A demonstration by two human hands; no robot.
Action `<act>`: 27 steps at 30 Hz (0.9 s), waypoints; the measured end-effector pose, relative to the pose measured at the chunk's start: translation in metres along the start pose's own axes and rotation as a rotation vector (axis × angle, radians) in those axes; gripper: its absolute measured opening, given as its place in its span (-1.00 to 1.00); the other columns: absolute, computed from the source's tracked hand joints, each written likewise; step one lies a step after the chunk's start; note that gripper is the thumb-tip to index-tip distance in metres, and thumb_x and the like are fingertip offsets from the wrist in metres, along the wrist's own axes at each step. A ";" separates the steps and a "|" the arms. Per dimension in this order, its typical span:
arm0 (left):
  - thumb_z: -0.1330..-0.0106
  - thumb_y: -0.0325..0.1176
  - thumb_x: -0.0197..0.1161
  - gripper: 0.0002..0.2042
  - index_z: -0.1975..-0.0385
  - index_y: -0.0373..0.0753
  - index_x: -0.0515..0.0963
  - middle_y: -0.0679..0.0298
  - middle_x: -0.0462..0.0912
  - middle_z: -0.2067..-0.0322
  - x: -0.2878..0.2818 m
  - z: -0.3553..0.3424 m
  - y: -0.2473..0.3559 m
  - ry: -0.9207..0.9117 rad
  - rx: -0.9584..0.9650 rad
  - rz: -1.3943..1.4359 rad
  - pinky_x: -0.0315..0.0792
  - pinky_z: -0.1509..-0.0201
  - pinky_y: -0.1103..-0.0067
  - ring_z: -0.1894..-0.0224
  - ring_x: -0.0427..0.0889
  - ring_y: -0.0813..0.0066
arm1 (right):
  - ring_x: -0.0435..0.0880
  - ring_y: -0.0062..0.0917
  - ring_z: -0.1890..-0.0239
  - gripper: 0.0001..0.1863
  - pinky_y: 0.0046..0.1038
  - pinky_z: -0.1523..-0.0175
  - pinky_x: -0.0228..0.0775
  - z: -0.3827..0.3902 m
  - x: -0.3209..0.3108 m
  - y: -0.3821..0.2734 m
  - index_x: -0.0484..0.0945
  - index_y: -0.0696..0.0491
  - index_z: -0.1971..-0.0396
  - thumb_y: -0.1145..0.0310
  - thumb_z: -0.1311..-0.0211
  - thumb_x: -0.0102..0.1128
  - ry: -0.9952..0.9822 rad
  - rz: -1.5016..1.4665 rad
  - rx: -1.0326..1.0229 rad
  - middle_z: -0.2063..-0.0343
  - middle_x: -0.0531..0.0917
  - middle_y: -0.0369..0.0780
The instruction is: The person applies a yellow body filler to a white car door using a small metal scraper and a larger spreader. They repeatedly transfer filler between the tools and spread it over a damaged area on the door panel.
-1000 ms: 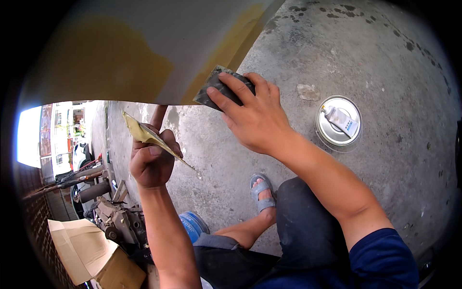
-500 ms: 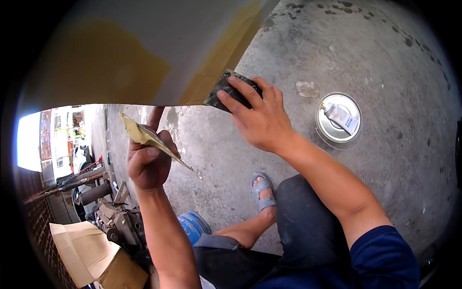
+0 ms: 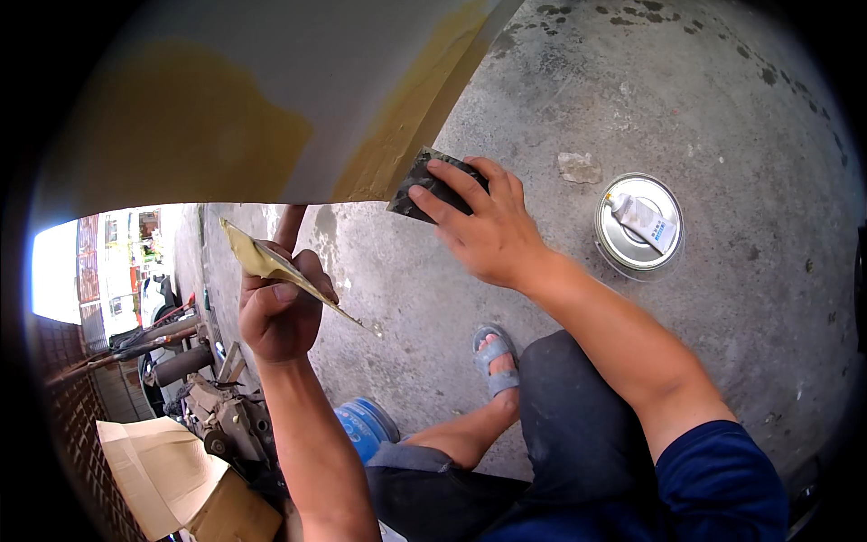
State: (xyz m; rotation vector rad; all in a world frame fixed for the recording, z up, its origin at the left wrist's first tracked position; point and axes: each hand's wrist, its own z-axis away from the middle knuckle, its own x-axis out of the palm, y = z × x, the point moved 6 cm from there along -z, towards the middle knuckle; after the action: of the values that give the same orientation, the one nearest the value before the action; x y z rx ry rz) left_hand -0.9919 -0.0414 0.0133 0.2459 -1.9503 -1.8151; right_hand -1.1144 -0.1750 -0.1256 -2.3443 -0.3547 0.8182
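Note:
Yellowish filler coats patches and the edge of a grey panel (image 3: 325, 81) that spans the upper left. My right hand (image 3: 492, 226) grips a dark, flat putty spreader (image 3: 432, 187), its far edge at the panel's lower right corner. Several fingers lie over the spreader's face. Below the panel, my left hand (image 3: 284, 307) holds a thin mixing plate (image 3: 293, 271) tilted steeply, yellow putty (image 3: 248, 253) smeared on its upper face. The thumb presses the near side, and the fingers behind it are partly hidden.
On the concrete floor (image 3: 722, 361) at right stands a round tin (image 3: 623, 246) with a white tube (image 3: 646, 223) on its lid. A blue bucket (image 3: 366, 426) is beside my leg. An open cardboard box (image 3: 163, 470) and metal machine parts (image 3: 226, 415) occupy the lower left.
The spreader and my right hand have shifted slightly down along the panel's edge. My left hand keeps the plate in nearly the same place. The panel sits slightly lower in view.

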 end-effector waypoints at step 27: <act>-0.14 -0.54 0.04 -0.71 0.10 -0.36 0.40 -0.22 -0.02 -0.35 0.002 -0.005 -0.003 -0.019 0.005 0.039 0.62 0.30 0.42 0.39 0.61 0.25 | 0.23 -0.16 -0.20 -0.42 -0.14 -0.21 0.14 0.012 0.042 0.023 0.47 -0.33 -0.11 0.39 -0.01 0.29 0.165 0.002 -0.019 -0.27 0.28 -0.35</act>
State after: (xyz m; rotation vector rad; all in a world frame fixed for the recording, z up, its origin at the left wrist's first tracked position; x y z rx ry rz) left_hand -0.9922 -0.0476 0.0105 0.1914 -1.9597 -1.7938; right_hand -1.0887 -0.1694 -0.1670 -2.4100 -0.2911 0.6188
